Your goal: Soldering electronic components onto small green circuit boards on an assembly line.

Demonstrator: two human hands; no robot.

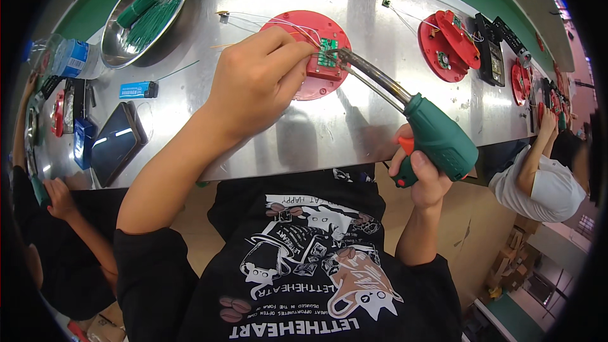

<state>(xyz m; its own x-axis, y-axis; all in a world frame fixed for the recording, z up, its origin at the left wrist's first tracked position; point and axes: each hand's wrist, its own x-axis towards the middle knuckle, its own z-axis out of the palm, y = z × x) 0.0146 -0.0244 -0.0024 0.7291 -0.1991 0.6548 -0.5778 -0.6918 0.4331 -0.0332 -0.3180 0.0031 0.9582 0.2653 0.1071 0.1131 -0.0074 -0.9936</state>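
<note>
Green soldering gun (442, 136) over bench (380, 25) edge, long axis diagonal, tip up-left at circuit board (327, 45) on red disc (288, 22), right hand (423, 171) clamped round grip, left hand (256, 76) beside board, pinch unclear.

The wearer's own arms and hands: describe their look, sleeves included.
The left hand and right hand are bare: no gloves or watch show. Both forearms are uncovered below loose black fabric sleeves, part of a black shirt with a white-and-brown print.
</note>
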